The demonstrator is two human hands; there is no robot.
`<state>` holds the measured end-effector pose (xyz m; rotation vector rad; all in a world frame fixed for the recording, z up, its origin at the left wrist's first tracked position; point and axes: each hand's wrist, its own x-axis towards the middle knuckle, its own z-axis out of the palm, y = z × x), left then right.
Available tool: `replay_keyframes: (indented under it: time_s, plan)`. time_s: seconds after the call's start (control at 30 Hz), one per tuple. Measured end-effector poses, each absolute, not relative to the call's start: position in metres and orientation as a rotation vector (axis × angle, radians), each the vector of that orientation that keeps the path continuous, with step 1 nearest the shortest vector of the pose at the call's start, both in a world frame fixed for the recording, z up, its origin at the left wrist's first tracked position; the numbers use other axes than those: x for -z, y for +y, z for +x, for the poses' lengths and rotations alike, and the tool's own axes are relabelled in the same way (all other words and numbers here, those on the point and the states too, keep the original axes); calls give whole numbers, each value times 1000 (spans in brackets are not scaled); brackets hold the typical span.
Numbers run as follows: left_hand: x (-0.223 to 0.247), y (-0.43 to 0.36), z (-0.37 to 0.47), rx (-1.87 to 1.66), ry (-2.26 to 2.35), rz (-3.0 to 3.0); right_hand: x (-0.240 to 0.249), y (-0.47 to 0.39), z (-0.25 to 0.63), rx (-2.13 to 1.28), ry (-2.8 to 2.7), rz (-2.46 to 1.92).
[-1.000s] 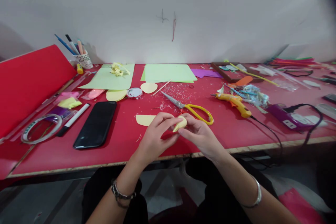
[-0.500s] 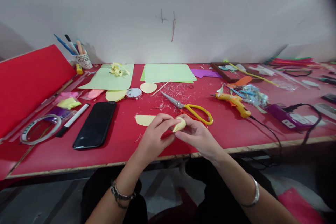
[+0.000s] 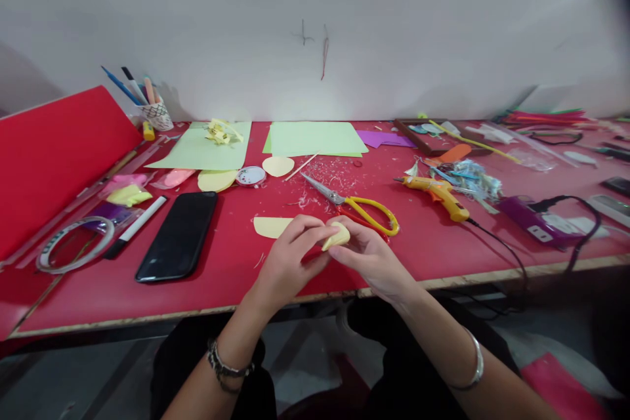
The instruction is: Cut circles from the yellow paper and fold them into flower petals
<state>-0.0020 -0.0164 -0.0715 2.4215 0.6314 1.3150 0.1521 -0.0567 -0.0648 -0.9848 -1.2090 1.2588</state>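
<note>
A small rolled piece of pale yellow paper (image 3: pixel 336 236) is pinched between my two hands near the table's front edge. My left hand (image 3: pixel 294 256) grips it from the left with thumb and fingers. From the right, my right hand (image 3: pixel 370 254) closes its thumb and fingers on the same piece. Partly behind my left fingers lies a flat yellow paper piece (image 3: pixel 270 227). Scissors with yellow and red handles (image 3: pixel 373 210) rest just beyond my right hand. Farther back is a rounded yellow paper piece (image 3: pixel 278 165).
On the red table (image 3: pixel 236 262), a black phone (image 3: pixel 178 236), marker (image 3: pixel 135 227) and tape roll (image 3: pixel 75 245) lie left. A yellow glue gun (image 3: pixel 436 194) and purple power socket (image 3: pixel 541 222) are right. Green sheets (image 3: pixel 317 138) lie at the back.
The rolled yellow paper is turned slightly between my fingers. Both hands stay in nearly the same place.
</note>
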Motion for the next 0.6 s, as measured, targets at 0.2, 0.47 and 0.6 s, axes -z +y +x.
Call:
replay_keyframes:
  time_s: [0.2, 0.47, 0.6]
  plan:
    - [68, -19, -1, -1378, 635, 2362, 68, -56, 152, -1269, -1103, -955]
    - [59, -22, -2, -1444, 678, 2277, 68, -56, 153, -1247, -1093, -990]
    - [58, -22, -4, -1479, 652, 2303, 69, -56, 153, -1277, -1091, -972]
